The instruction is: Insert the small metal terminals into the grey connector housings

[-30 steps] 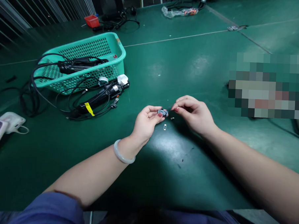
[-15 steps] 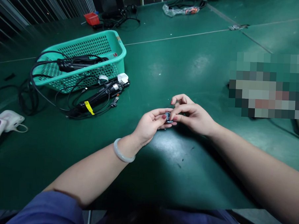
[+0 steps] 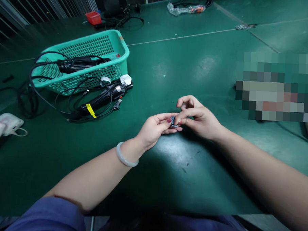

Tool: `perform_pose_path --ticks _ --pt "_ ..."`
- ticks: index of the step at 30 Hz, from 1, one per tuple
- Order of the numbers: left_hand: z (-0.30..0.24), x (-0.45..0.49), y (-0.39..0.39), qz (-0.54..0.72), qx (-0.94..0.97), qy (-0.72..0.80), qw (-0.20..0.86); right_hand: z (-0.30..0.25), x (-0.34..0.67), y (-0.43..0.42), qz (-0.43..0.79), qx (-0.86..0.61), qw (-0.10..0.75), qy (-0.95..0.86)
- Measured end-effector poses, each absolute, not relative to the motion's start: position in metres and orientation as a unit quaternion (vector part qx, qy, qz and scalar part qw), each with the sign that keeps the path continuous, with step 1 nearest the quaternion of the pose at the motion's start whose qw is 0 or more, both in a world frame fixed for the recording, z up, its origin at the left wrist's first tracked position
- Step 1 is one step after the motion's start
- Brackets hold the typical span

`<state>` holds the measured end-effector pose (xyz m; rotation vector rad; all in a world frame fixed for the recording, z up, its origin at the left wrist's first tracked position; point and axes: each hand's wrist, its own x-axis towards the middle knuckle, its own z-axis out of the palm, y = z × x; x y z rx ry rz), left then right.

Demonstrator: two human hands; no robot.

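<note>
My left hand (image 3: 153, 129) and my right hand (image 3: 198, 119) meet over the middle of the green table (image 3: 171, 72). Between their fingertips sits a small blue and black part (image 3: 173, 121), like a tiny circuit board. The left thumb and fingers pinch it from the left. The right thumb and forefinger press on it from the right, with the other right fingers curled above. A pale bangle (image 3: 124, 156) circles my left wrist.
A teal plastic basket (image 3: 95, 55) with a black corded tool stands at the back left. In front of it lie a black handheld tool (image 3: 103, 96) and tangled black cables (image 3: 32, 96). A white device (image 3: 5, 126) rests at the left edge. A blurred patch covers the right side.
A second ago the hands were slightly apart, the part in the left hand only. The right fingers then closed onto it. Since half a second ago the hands have hardly moved.
</note>
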<state>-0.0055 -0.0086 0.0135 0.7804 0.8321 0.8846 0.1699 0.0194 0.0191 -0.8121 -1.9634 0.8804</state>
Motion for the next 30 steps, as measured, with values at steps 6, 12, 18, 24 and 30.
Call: perform_pose_path --ticks 6,12,18,24,30 --pt "0.013 -0.006 -0.008 0.401 0.358 0.373 0.756 0.021 0.169 0.018 0.336 -0.332 0.417 -0.776" --pt "0.014 -0.006 -0.008 0.397 0.352 0.376 0.76 0.021 0.167 0.015 0.322 -0.332 0.424 -0.778" --pt "0.012 -0.007 -0.007 0.397 0.346 0.372 0.764 0.02 0.163 0.01 0.308 -0.333 0.45 -0.769" --pt "0.011 -0.008 -0.007 0.395 0.342 0.36 0.773 0.021 0.161 0.008 0.318 -0.338 0.459 -0.758" --pt "0.014 -0.008 -0.007 0.383 0.335 0.361 0.781 0.021 0.161 0.009 0.311 -0.321 0.465 -0.764"
